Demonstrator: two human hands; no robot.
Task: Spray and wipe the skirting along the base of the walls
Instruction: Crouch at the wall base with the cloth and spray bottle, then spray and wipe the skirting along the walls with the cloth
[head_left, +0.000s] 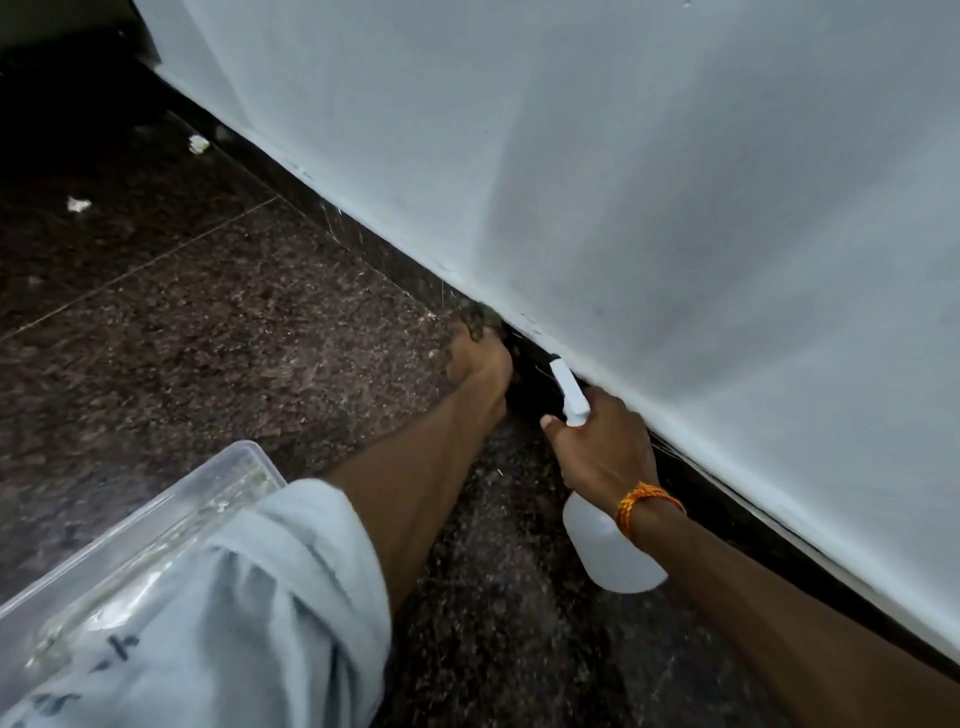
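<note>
**Skirting being wiped and sprayed at the foot of the wall**

Skirting (737, 499) runs as a dark, narrow band along the base of the pale wall (623, 182), slanting from the upper left down to the lower right of the head view, where it meets the speckled brown stone floor (208, 332).

Head view: the left hand (480, 364) reaches forward with its fingers curled and pressed onto a small dark cloth (480, 314), which it holds against the skirting; the cloth is blurred and its shape is hard to make out. Just beside it, nearer the viewer, the right hand (597, 447) is wrapped around the neck of a white spray bottle (608, 551), with the nozzle (566, 384) pointing along the skirting toward the cloth. The bottle's translucent body hangs below the wrist, just above the floor. An orange thread band (644, 501) circles the right wrist. A light rolled-up sleeve (291, 587) covers the left upper arm. At the lower left, partly behind that sleeve, sits a clear plastic container (156, 519). Two small white scraps (198, 144) lie on the floor at the upper left, well apart from the hands.
</note>
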